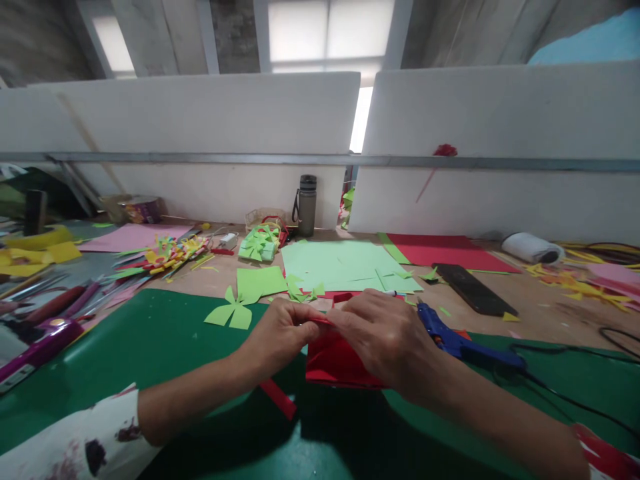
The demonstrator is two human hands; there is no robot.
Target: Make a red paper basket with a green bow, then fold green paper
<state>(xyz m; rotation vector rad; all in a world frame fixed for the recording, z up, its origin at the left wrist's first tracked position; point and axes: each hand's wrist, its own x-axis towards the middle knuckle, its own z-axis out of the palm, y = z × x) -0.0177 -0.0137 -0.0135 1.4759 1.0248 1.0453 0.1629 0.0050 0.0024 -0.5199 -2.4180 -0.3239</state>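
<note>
At lower centre, the left hand (284,335) and right hand (389,337) pinch folded red paper (336,361); likely light, easily creased; best held along its edge.

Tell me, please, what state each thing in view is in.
Red paper: folded, held in both hands
Left hand: closed, pinching its edge
Right hand: closed on it
Glue gun: lying down; on or off, cannot tell
Phone: lying flat, no lit screen showing
Bottle: upright, lid on
White roll: rolled up, lying down
Pale green sheets: lying flat
</note>
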